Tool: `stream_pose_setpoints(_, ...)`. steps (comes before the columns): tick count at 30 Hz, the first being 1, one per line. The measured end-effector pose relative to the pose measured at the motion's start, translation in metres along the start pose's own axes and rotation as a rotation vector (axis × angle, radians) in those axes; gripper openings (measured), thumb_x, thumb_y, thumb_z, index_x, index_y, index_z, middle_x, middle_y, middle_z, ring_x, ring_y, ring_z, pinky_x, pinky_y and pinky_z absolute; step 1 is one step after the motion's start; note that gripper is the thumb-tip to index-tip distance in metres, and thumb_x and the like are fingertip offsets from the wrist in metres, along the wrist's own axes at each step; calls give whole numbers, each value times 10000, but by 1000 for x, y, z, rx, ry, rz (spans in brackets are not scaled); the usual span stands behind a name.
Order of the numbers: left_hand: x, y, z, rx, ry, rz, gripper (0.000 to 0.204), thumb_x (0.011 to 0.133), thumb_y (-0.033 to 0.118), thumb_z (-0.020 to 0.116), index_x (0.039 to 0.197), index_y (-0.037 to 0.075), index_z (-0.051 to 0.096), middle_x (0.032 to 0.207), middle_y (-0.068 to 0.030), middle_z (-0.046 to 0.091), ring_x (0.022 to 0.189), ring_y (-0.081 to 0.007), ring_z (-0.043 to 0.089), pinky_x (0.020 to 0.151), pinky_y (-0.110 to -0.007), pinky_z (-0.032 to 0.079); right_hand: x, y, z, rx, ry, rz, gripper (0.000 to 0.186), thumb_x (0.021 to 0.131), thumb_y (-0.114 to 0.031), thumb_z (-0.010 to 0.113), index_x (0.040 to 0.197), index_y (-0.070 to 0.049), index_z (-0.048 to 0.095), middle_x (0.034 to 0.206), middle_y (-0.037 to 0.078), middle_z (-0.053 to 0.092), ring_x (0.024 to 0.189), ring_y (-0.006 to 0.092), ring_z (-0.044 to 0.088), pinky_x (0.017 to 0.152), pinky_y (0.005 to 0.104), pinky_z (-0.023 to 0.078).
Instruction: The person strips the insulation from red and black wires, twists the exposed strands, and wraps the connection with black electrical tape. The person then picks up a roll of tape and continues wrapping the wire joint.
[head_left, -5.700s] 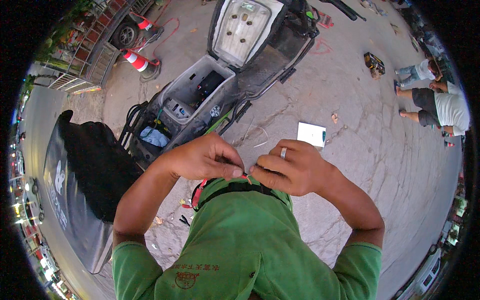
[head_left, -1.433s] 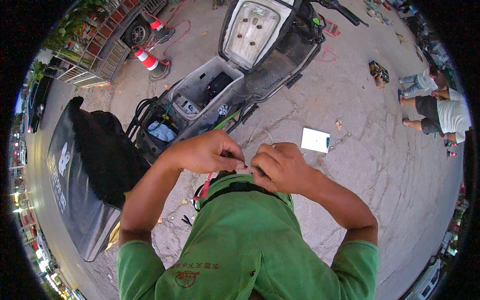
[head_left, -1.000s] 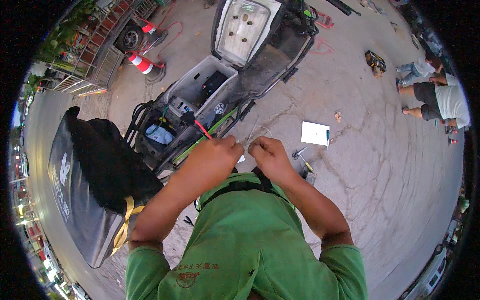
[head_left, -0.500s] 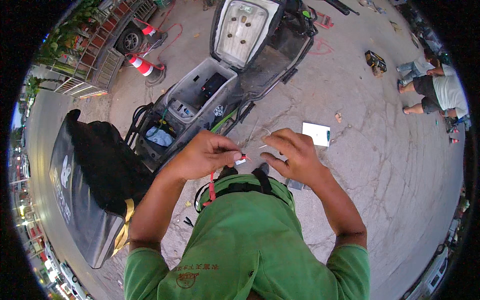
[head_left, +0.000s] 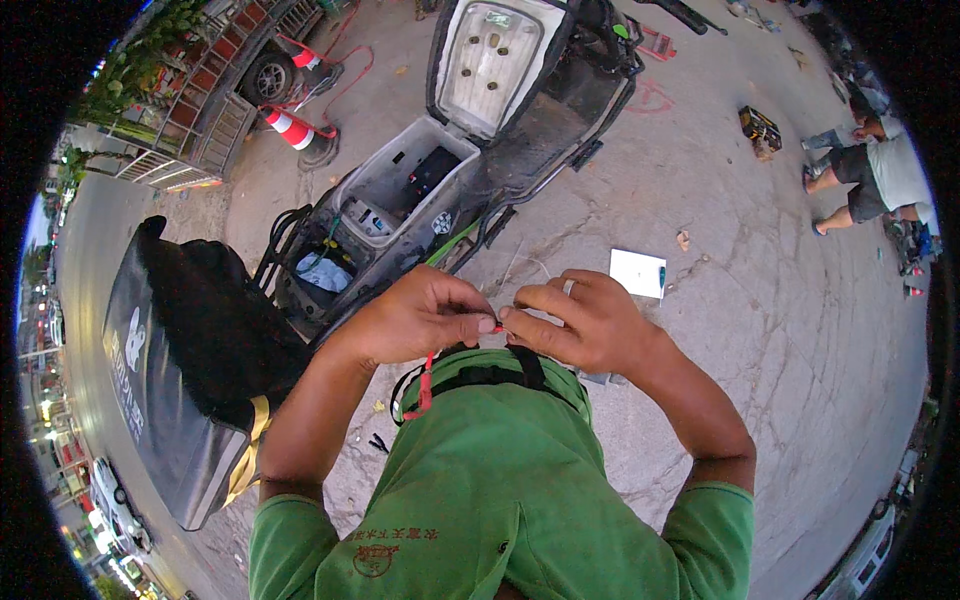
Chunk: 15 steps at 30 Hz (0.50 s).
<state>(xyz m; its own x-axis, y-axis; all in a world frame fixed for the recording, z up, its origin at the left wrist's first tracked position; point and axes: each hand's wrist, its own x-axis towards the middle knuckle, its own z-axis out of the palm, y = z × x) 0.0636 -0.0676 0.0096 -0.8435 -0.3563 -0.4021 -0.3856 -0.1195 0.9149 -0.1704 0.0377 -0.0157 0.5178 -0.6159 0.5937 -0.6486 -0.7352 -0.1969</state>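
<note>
In front of my waist my left hand [head_left: 425,318] is closed, pinching a thin red wire [head_left: 499,327] between thumb and forefinger. My right hand [head_left: 585,322], with a ring on one finger, meets it there. Its thumb and fingertips are pressed together at the wire's end, and whatever lies between them is hidden. A thin pale strand [head_left: 530,258] curves just beyond the right fingers. Below the left hand hangs a red cable [head_left: 426,382] with a red fitting, against my green clothing.
An electric scooter [head_left: 540,150] stands ahead with its seat raised over an open grey storage bin [head_left: 385,165]. A black padded cover [head_left: 190,360] lies left. A white flat box [head_left: 637,273], a toolbox [head_left: 760,132], traffic cones [head_left: 300,135] and people [head_left: 880,175] are around.
My right hand has moved left and slightly down, closing its fingers against the left fingertips at the red wire. The left hand has shifted only slightly.
</note>
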Motion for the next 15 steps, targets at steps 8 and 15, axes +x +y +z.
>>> stream_pose_setpoints(8,2,8,9,-81,11,27,194,915,134,710,980,-49,704,816,-21,690,764,-58,585,682,-261,503,-3,4,1,47,20,-10,279,706,-174,677,970,-84,656,949,57,586,693,201,625,603,340,530)
stream_pose_setpoints(15,7,16,30,426,289,275,123,835,29,737,949,-6,709,796,-72,664,697,-143,637,620,-280,498,-16,-6,16,347,90,390,111,783,-83,696,865,-75,622,808,81,577,635,210,611,556,347,476)
